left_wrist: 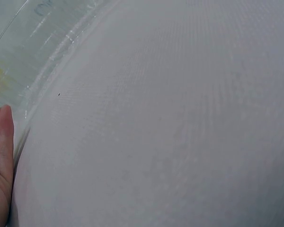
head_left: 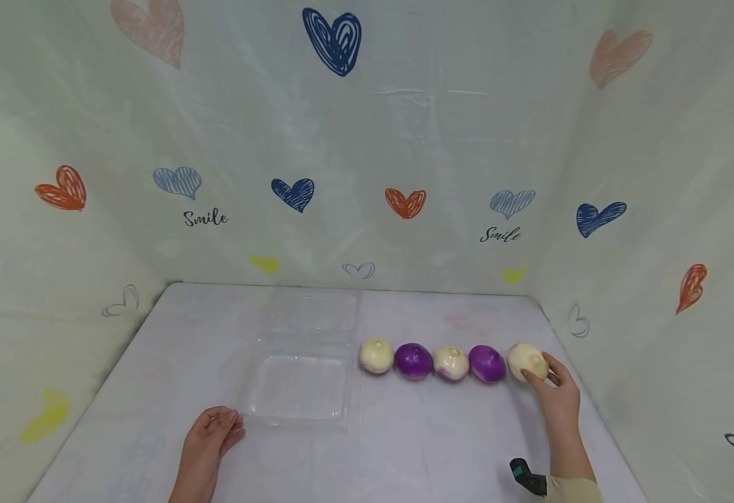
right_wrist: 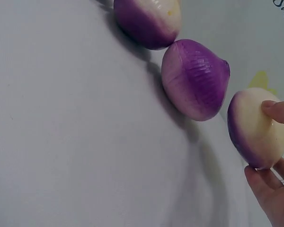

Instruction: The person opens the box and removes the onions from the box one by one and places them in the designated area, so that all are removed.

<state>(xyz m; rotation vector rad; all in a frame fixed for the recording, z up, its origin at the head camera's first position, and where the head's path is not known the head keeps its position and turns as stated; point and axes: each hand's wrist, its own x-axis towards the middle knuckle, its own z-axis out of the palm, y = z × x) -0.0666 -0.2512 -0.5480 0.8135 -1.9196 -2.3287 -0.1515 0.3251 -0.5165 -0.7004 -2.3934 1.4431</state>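
My right hand (head_left: 558, 398) holds a cream onion (head_left: 526, 361) between thumb and fingers at the right end of a row. In the right wrist view this onion (right_wrist: 255, 127) shows a purple side and appears raised off the table. Beside it lies a purple onion (head_left: 487, 364), then a cream onion (head_left: 451, 363), another purple onion (head_left: 413, 361) and a cream onion (head_left: 376, 356). An opened clear plastic box (head_left: 297, 388) lies left of the row, its lid (head_left: 316, 311) folded back. My left hand (head_left: 209, 434) rests by the box's near left corner, fingers fairly straight; contact is hard to tell.
A white cloth covers the table (head_left: 404, 447). Pale curtains (head_left: 367, 140) printed with hearts stand behind it and on both sides. A dark wrist device (head_left: 528, 477) sits at my right sleeve (head_left: 573, 490).
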